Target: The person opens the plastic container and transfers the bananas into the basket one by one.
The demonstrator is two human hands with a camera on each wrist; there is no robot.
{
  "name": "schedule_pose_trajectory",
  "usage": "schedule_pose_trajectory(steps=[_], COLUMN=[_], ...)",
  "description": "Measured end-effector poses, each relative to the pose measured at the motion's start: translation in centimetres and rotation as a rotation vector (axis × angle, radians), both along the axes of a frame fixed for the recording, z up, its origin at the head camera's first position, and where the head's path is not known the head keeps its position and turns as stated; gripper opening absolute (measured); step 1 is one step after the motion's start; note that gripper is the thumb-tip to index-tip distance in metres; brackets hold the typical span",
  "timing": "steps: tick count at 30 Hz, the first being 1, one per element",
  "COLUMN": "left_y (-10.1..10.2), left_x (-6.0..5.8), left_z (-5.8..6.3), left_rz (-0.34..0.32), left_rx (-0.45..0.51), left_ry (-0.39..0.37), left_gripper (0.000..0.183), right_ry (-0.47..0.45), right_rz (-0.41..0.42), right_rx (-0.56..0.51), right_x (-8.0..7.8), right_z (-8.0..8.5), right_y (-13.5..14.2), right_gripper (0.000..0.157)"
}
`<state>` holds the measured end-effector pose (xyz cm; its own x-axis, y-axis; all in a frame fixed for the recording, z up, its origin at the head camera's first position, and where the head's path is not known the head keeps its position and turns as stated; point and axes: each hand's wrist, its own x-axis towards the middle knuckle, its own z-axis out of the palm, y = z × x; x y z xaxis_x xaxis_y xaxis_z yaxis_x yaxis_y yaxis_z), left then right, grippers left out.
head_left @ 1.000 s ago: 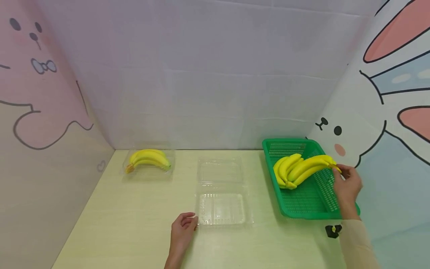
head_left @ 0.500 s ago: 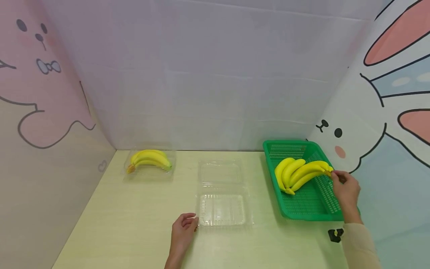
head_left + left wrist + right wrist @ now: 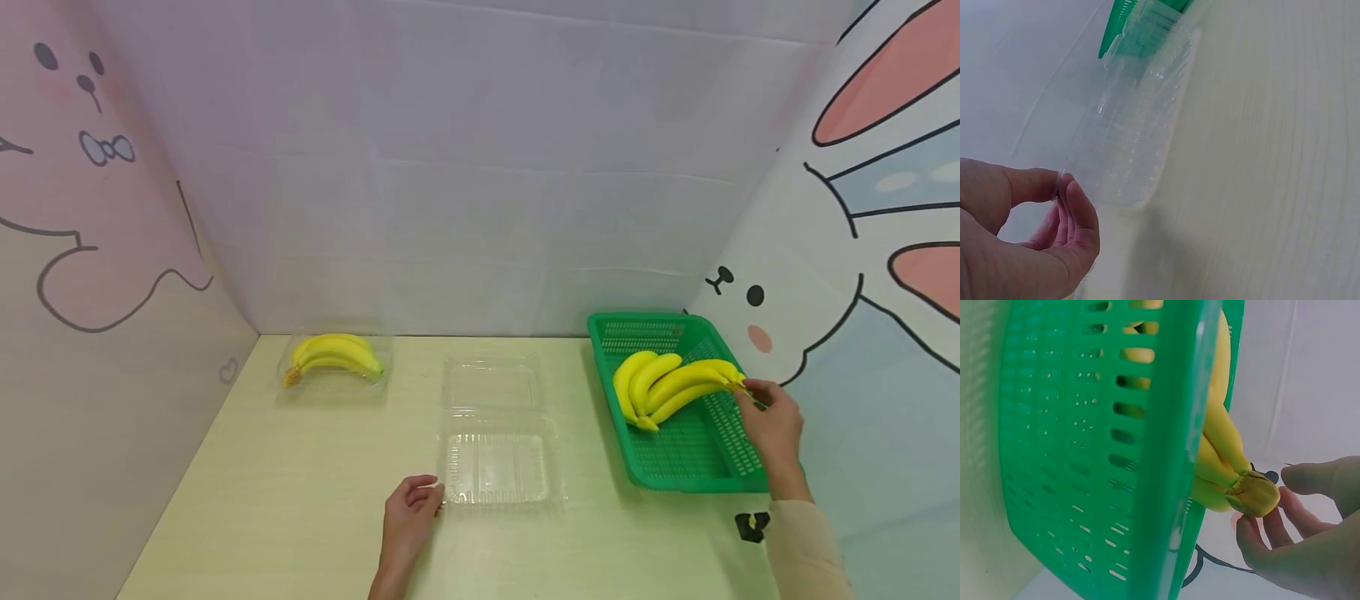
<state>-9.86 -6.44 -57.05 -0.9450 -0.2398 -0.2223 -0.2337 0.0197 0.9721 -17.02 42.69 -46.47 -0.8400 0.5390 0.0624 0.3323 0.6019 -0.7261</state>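
Note:
My left hand (image 3: pixel 408 512) pinches the near-left corner of a clear plastic clamshell box (image 3: pixel 497 468), which lies with its lid folded back. In the left wrist view, thumb and fingers (image 3: pixel 1082 215) meet on the box's thin edge. On the right, my right hand (image 3: pixel 772 421) is at the stem of a banana bunch (image 3: pixel 686 387) in the green basket (image 3: pixel 630 467). The right wrist view shows the fingers curled loosely round the brown stem (image 3: pixel 1254 494), with the thumb close to it. Another banana bunch (image 3: pixel 632 383) lies beside it, partly overlapped.
A second clear box (image 3: pixel 367 392) with bananas (image 3: pixel 333 354) inside stands at the back left of the table (image 3: pixel 300 467). A small black object (image 3: pixel 750 527) is near the right sleeve. Printed cloth walls (image 3: pixel 480 208) enclose the back and both sides.
My right hand has lowered the banana bunch slightly into the basket and moved a little left; the other bunch has shifted too. My left hand stays at the box corner.

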Motion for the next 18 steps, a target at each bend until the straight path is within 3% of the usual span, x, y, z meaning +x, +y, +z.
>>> schedule_pose_trajectory(steps=[18], left_y=[0.0], left_x=[0.0], left_z=[0.1], left_rz=[0.001], left_rx=[0.002], left_ry=[0.005], left_gripper=[0.024], right_ry=[0.108], right_rz=[-0.017], right_rx=[-0.003], right_x=[0.5], right_z=[0.4], right_y=[-1.8], right_gripper=[0.043])
